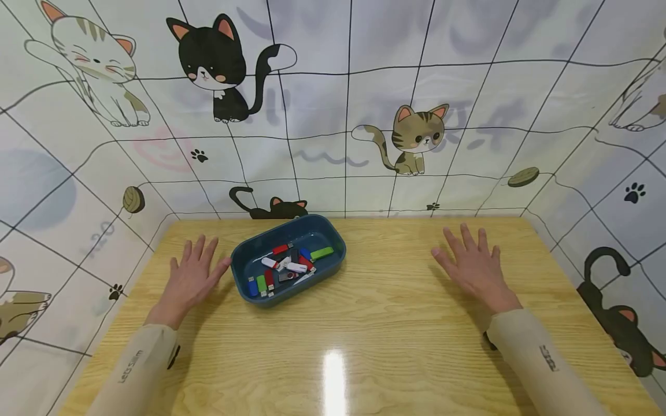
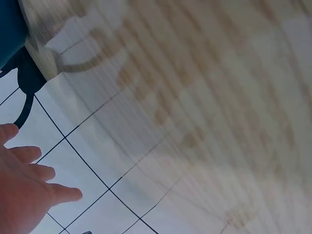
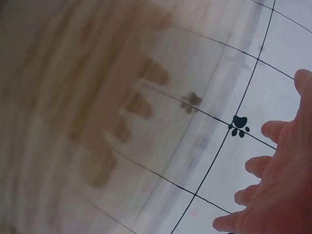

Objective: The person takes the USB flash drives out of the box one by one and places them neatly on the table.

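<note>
A dark blue plastic bin [image 1: 291, 229] stands on the wooden table, left of the middle and slightly turned. Inside it lie several USB flash drives, among them a green one [image 1: 321, 253], a white one [image 1: 296, 267] and a blue one [image 1: 252, 286]. Just left of the bin is my left hand [image 1: 189, 281], palm down with its fingers spread; its thumb comes close to the bin's wall, and whether they touch I cannot tell. My right hand [image 1: 476, 268], fingers also spread, is at the right side of the table, far from the bin. Neither hand holds anything.
The light wooden table [image 1: 385, 323] has a shiny surface with a bright reflection near its front. Behind it and on both sides hangs a white cloth [image 1: 322, 115] with black grid lines and cartoon cats. In the left wrist view a bin corner [image 2: 10, 29] shows.
</note>
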The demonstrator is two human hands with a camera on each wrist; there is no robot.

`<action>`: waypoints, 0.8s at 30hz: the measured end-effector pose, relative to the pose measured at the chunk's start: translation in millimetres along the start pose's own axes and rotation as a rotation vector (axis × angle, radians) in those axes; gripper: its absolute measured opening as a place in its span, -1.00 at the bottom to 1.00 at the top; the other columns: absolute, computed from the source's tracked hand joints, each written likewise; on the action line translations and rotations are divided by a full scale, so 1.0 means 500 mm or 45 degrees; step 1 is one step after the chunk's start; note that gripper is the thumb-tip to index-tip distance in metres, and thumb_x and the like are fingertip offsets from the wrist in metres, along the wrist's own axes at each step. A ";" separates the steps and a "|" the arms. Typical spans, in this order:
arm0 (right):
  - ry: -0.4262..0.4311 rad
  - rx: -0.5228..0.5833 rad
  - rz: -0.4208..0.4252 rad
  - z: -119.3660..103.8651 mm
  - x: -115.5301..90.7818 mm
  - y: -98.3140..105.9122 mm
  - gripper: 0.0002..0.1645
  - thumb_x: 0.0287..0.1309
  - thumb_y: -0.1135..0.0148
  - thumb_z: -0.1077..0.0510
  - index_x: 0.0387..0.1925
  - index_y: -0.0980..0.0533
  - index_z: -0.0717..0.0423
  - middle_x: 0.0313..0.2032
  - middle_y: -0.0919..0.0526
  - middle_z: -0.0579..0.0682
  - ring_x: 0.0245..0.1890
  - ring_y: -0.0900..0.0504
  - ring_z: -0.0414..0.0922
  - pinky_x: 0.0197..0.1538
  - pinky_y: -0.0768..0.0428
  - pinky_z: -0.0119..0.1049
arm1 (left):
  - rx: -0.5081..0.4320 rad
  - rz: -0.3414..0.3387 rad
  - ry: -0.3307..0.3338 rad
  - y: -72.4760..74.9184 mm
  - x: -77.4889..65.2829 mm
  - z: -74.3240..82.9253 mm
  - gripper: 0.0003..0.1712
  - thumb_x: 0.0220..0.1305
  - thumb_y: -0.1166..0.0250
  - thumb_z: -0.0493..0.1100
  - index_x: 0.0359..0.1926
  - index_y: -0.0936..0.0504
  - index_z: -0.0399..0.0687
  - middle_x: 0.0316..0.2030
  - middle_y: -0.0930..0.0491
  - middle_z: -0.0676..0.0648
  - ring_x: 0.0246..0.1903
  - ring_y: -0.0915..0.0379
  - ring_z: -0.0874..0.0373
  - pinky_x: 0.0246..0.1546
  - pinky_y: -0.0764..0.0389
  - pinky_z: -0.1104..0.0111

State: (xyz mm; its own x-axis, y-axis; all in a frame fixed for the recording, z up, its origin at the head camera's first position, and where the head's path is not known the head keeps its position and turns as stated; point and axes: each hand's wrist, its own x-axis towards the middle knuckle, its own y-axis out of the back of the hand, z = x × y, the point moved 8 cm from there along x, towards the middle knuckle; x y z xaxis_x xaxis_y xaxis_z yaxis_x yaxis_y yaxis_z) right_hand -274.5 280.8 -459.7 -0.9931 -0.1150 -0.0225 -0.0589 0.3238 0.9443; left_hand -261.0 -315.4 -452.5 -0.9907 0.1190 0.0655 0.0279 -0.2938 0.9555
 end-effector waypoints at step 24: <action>0.014 0.136 -0.036 -0.051 -0.007 0.026 0.03 0.52 0.31 -0.46 0.63 0.00 0.20 0.59 0.25 0.41 0.50 0.37 0.55 0.32 0.14 0.64 | -0.526 -0.127 0.203 -0.012 -0.023 0.048 -0.06 0.58 0.04 0.30 0.60 -0.02 -0.33 0.41 -0.30 -0.50 0.22 -0.48 -0.42 0.15 -0.60 -0.12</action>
State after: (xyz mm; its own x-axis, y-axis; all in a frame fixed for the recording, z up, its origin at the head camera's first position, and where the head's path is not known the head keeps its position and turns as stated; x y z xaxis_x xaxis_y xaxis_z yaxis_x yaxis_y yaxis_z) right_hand -269.2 261.2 -439.1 -0.9898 -0.1355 -0.0445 -0.0979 0.4184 0.9030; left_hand -246.7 -292.1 -451.9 -0.9949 0.0280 -0.0967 -0.0918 -0.6460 0.7578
